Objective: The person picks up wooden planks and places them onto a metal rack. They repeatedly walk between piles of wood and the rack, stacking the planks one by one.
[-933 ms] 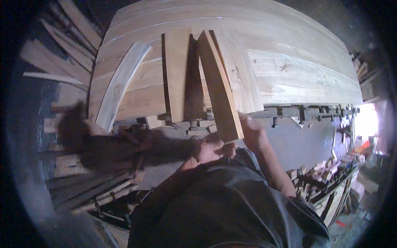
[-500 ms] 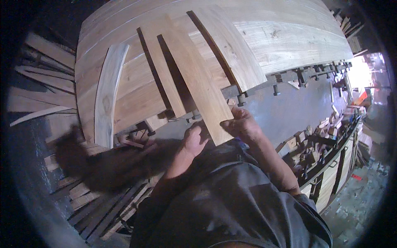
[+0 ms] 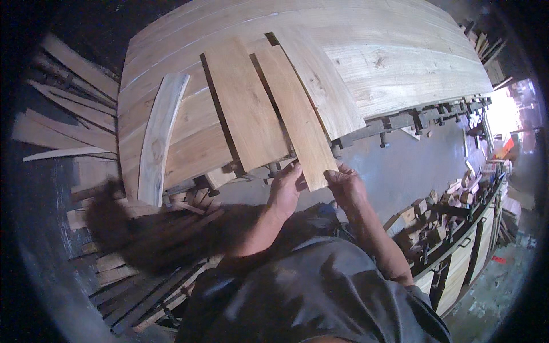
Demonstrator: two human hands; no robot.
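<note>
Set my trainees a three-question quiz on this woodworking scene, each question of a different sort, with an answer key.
1. True or false: both the left hand and the right hand are at the near end of the same plank.
2. Multiple choice: the curved loose board lies where, relative to the held plank? A) to its left B) to its right C) on top of it
3. Fill the gap: the planks rest on a large curved surface made of ____.

Key: 1 true; 2 A; 3 wood
</note>
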